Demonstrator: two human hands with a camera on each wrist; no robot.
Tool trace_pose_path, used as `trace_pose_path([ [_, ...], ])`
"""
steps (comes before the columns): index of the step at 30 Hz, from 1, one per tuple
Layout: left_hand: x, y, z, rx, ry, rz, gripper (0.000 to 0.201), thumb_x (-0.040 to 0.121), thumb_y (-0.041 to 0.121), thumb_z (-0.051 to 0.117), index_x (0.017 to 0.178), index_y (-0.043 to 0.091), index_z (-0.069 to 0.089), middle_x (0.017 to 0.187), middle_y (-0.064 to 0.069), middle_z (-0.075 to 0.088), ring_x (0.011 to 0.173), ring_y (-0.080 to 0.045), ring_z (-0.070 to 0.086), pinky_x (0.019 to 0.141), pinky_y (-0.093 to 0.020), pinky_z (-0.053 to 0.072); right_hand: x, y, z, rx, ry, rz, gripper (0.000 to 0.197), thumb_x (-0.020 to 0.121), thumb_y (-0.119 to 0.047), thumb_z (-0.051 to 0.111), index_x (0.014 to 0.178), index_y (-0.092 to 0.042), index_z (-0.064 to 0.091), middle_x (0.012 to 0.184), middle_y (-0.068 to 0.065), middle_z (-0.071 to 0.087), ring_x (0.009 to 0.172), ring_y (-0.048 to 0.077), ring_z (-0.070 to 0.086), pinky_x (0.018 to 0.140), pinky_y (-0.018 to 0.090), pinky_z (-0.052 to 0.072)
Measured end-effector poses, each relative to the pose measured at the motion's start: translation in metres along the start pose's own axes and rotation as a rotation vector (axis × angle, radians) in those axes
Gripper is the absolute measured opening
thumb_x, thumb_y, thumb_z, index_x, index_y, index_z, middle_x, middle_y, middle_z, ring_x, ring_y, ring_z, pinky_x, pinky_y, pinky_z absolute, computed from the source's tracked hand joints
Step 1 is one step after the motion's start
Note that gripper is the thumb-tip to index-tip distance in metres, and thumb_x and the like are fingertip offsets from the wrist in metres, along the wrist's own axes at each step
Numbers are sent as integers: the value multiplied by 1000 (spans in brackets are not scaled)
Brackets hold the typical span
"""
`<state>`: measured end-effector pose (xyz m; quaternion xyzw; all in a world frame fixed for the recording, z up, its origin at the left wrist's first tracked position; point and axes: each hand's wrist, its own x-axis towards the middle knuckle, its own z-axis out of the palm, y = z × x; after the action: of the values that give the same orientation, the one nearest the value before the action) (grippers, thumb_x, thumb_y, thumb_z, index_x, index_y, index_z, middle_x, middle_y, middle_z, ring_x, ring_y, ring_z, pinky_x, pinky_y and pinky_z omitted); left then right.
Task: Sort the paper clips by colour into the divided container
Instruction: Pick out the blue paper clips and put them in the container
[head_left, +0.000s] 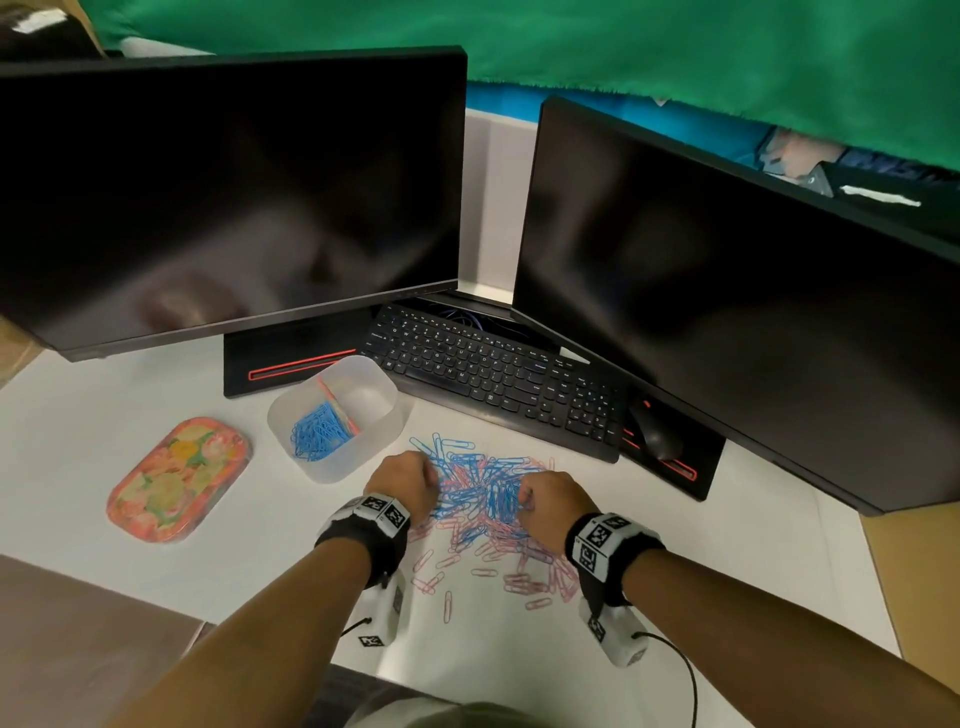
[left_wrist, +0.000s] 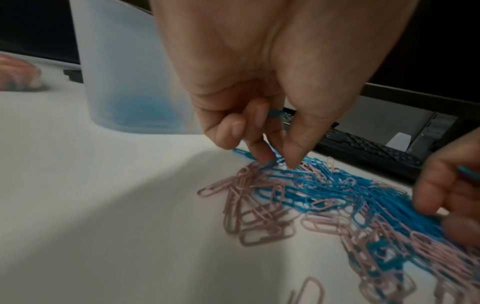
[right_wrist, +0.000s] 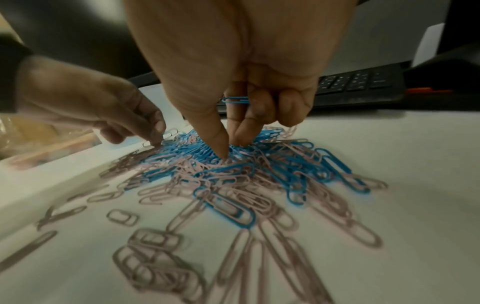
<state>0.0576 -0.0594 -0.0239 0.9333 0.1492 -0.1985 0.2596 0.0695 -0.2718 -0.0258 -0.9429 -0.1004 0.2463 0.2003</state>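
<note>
Paper clips (head_left: 485, 512), blue and pink mixed, lie in a loose heap on the white bench (head_left: 156, 561) just in front of the person. Nearest the body the heap thins into scattered pink clips; blue ones crowd its far half.

Both hands work the heap from above. The left hand (head_left: 402, 480) has its grip closed: thumb and forefinger pinch at a blue clip at the heap's far left edge, and another blue clip (left_wrist: 275, 113) is tucked behind its curled fingers. The right hand (head_left: 553, 499) likewise has a closed grip: thumb and forefinger dig into the blue clips, with a blue clip (right_wrist: 236, 100) held against its folded fingers. Storing clips this way probably lets each hand gather several before one trip to the container.

Beyond the left hand stands the translucent divided container (head_left: 337, 415), close by for short reaches. One compartment holds blue clips (head_left: 317, 434); the other looks empty, so the pink sorting seems not yet begun. A flowered tray (head_left: 179, 480) lies further left. Behind are a keyboard (head_left: 493, 384), a mouse (head_left: 657, 431) and two dark monitors (head_left: 228, 197).

How many clips each hand hides cannot be told; the wrist views are blurred.
</note>
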Motion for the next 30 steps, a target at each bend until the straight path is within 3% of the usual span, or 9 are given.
trace_pose_path([
  [6,-6,-1,-4,-237,-2,8,8,84,15,64,83,23,61,84,5,66,81,-15,61,74,-22,44,3,-10,1,-187,14,-10,9,87,-12,53,83,-7,60,91,10,62,81,27,61,70,33,51],
  [10,-6,-5,-4,-419,-72,-4,21,83,11,66,97,27,63,82,2,72,70,-13,65,71,-24,52,3,-11,-1,-239,11,-24,10,87,-13,48,83,-10,57,85,8,56,73,24,51,64,28,38],
  [12,-7,-7,-5,-488,-90,-1,18,84,11,67,94,26,66,84,-3,73,63,-15,62,70,-27,56,1,-12,-4,-222,10,-23,11,86,-15,49,83,-10,58,84,7,57,73,23,51,63,28,39],
  [16,-11,-7,-11,-646,-115,-35,13,88,10,60,87,20,68,73,2,69,63,-19,61,67,-30,56,3,-13,-8,28,69,27,12,82,-18,55,71,-12,58,78,6,64,72,24,61,65,29,51],
  [19,-18,-6,-21,-792,-134,-64,19,87,1,54,79,15,64,64,-1,58,53,-18,52,49,-19,43,7,-22,-16,300,-3,43,13,83,-16,60,70,-17,62,76,-4,63,69,12,58,65,21,45],
  [21,-24,-5,-29,-940,-167,-78,20,87,-5,49,79,8,61,61,-6,54,50,-16,48,44,-18,40,9,-33,-21,474,-95,45,14,84,-14,61,71,-17,66,80,-8,66,62,7,54,58,17,43],
  [25,-31,-7,-50,-1144,-135,-85,20,89,-7,43,83,6,58,66,-10,60,54,-17,61,47,-24,48,18,-65,-25,772,-196,51,8,87,-8,62,83,-10,68,56,-4,57,49,12,43,50,24,36],
  [30,-34,-19,-78,-1269,32,-162,14,93,1,45,90,8,56,72,-10,64,62,-22,65,53,-27,53,37,-129,-31,904,-258,35,14,92,-2,53,83,-11,59,65,6,58,52,15,51,44,23,45],
])
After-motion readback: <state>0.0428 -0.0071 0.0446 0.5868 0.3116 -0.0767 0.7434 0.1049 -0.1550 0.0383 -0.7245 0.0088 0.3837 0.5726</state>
